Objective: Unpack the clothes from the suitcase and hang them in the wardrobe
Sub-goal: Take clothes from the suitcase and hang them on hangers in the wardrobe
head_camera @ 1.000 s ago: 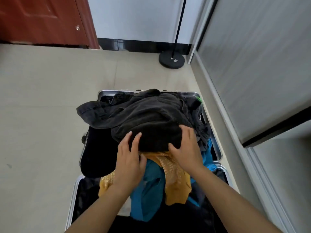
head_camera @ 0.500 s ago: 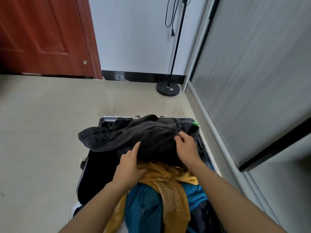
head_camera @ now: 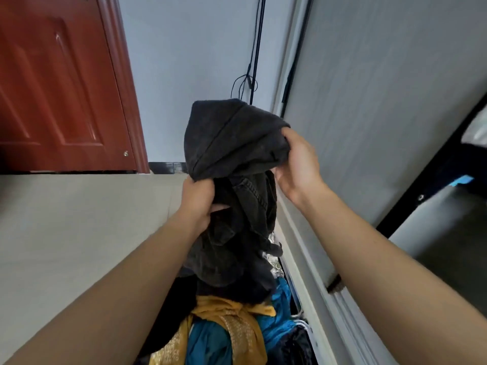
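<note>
Up off the suitcase pile now, not lying flat as a moment ago: dark garment, bunched and raised in front of the wall. Gripped low by the left hand, fingers curled into the fabric; pinched at the top corner by the right hand. Lower end trailing down to the yellow cloth and teal cloth. Probably the first piece out. Next, shaking open, then over to the wardrobe at right.
</note>
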The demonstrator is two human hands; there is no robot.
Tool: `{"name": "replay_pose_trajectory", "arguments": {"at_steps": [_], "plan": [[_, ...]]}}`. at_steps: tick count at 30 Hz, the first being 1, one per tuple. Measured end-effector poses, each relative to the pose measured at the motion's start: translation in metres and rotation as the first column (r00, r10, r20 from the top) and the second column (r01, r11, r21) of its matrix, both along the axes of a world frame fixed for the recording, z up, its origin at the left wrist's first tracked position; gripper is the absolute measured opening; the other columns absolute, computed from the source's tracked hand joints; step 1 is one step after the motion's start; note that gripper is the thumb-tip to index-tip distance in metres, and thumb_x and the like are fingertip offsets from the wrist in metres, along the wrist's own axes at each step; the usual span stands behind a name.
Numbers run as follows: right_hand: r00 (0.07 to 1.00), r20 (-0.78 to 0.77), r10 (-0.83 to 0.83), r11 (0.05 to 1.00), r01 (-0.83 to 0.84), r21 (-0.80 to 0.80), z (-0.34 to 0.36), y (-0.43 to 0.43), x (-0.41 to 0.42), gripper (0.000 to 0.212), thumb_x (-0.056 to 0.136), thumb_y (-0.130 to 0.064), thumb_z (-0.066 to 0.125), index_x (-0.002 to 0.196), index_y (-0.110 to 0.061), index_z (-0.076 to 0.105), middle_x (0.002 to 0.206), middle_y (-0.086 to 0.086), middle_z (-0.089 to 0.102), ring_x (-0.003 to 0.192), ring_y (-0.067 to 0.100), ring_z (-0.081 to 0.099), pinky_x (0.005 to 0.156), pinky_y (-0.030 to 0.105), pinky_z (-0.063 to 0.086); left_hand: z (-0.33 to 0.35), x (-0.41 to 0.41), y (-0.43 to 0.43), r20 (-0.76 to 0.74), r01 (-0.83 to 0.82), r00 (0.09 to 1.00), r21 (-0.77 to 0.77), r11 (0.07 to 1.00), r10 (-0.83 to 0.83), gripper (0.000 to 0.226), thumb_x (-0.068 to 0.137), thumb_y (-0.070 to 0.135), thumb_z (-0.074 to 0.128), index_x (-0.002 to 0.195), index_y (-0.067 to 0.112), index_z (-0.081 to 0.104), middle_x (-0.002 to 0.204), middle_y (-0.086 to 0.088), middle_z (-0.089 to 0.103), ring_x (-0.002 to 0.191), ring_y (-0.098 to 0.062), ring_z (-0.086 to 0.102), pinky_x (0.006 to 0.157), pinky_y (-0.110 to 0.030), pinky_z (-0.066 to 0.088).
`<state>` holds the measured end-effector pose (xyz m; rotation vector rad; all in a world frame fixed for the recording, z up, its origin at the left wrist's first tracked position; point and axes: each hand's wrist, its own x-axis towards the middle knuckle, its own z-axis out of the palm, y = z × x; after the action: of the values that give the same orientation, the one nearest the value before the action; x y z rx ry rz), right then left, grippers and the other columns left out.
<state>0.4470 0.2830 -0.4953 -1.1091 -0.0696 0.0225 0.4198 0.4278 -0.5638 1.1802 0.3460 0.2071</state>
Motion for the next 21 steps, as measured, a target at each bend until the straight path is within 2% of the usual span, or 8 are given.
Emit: {"name": "replay_pose_trajectory", "arguments": {"at_steps": [4, 6, 7, 9, 13, 15, 17, 21], "plan": [[1.0, -0.022, -0.012, 0.978, 0.007, -0.209, 0.078, -0.027, -0.01, 0.03, 0.055, -0.003, 0.047, 0.083, -0.009, 0.056, 0.087, 0.005, 0.054, 0.08, 0.016, 0.047, 0.068, 0.024, 0.04, 0.122, -0.004, 0.0, 0.005, -0.017, 1.0, -0.083, 0.996, 0.018, 0.022, 0.092, 0.036, 0.06, 0.111, 0.025, 0.058, 0.113, -0.001, 0.066, 0.099, -0.023, 0.066, 0.061, -0.043, 0.06], [0.997, -0.072, -0.015, 0.833, -0.028, -0.552, 0.124, -0.042, -0.02, 0.06, 0.064, 0.009, 0.054, 0.122, -0.008, 0.053, 0.122, 0.006, 0.056, 0.102, 0.017, 0.048, 0.075, 0.024, 0.04, 0.19, -0.006, 0.002, 0.006, -0.009, 1.0, -0.097, 0.995, 0.01, 0.037, 0.09, 0.041, 0.061, 0.121, 0.02, 0.057, 0.114, -0.003, 0.067, 0.099, -0.023, 0.067, 0.059, -0.042, 0.059], [0.994, -0.11, 0.012, 0.726, -0.085, -0.682, 0.142, -0.047, -0.026, 0.079, 0.069, 0.012, 0.061, 0.141, -0.011, 0.039, 0.139, 0.003, 0.045, 0.117, 0.016, 0.043, 0.083, 0.025, 0.04, 0.218, -0.007, 0.005, 0.004, 0.002, 1.0, -0.106, 0.994, -0.002, 0.042, 0.089, 0.044, 0.062, 0.124, 0.02, 0.058, 0.115, -0.002, 0.068, 0.1, -0.024, 0.067, 0.061, -0.043, 0.059], [0.974, -0.185, 0.133, 0.625, -0.227, -0.747, 0.188, -0.055, -0.037, 0.098, 0.073, 0.002, 0.077, 0.151, -0.022, 0.022, 0.141, -0.008, 0.037, 0.124, 0.011, 0.041, 0.091, 0.025, 0.04, 0.282, -0.01, 0.011, 0.0, 0.041, 0.999, -0.119, 0.992, -0.042, 0.047, 0.085, 0.05, 0.064, 0.123, 0.023, 0.06, 0.113, 0.0, 0.07, 0.101, -0.024, 0.068, 0.067, -0.047, 0.059], [0.975, -0.153, 0.163, 0.66, -0.222, -0.718, 0.286, -0.05, -0.057, 0.048, 0.088, -0.026, 0.072, 0.13, -0.026, 0.049, 0.118, -0.006, 0.06, 0.089, 0.0, 0.06, 0.063, 0.013, 0.051, 0.406, -0.024, 0.01, 0.073, 0.163, 0.985, -0.075, 0.984, -0.157, 0.056, 0.077, 0.054, 0.067, 0.124, 0.024, 0.061, 0.117, 0.001, 0.07, 0.103, -0.024, 0.068, 0.073, -0.049, 0.058], [0.991, -0.116, 0.061, 0.703, -0.125, -0.7, 0.344, -0.044, -0.069, 0.025, 0.095, -0.031, 0.061, 0.119, -0.027, 0.055, 0.108, 0.001, 0.066, 0.084, 0.008, 0.065, 0.062, 0.022, 0.056, 0.465, -0.032, 0.008, 0.124, 0.201, 0.973, -0.046, 0.979, -0.194, 0.048, 0.086, 0.047, 0.064, 0.126, 0.021, 0.059, 0.118, -0.001, 0.069, 0.104, -0.022, 0.067, 0.071, -0.048, 0.058], [0.997, -0.081, 0.02, 0.73, -0.07, -0.679, 0.4, -0.04, -0.082, 0.016, 0.099, -0.032, 0.054, 0.114, -0.029, 0.054, 0.105, 0.003, 0.068, 0.085, 0.013, 0.068, 0.07, 0.037, 0.061, 0.512, -0.039, 0.011, 0.152, 0.21, 0.967, -0.024, 0.977, -0.204, 0.043, 0.09, 0.041, 0.062, 0.127, 0.019, 0.057, 0.119, -0.002, 0.068, 0.104, -0.021, 0.067, 0.07, -0.047, 0.059], [0.998, 0.033, -0.051, 0.871, 0.061, -0.487, 0.493, -0.03, -0.102, 0.006, 0.102, -0.024, 0.05, 0.099, -0.028, 0.054, 0.104, 0.001, 0.066, 0.081, 0.014, 0.068, 0.058, 0.038, 0.061, 0.564, -0.049, 0.021, 0.172, 0.264, 0.95, 0.006, 0.965, -0.261, 0.045, 0.088, 0.03, 0.065, 0.13, 0.016, 0.057, 0.117, -0.003, 0.07, 0.098, -0.019, 0.07, 0.068, -0.039, 0.059]]}}
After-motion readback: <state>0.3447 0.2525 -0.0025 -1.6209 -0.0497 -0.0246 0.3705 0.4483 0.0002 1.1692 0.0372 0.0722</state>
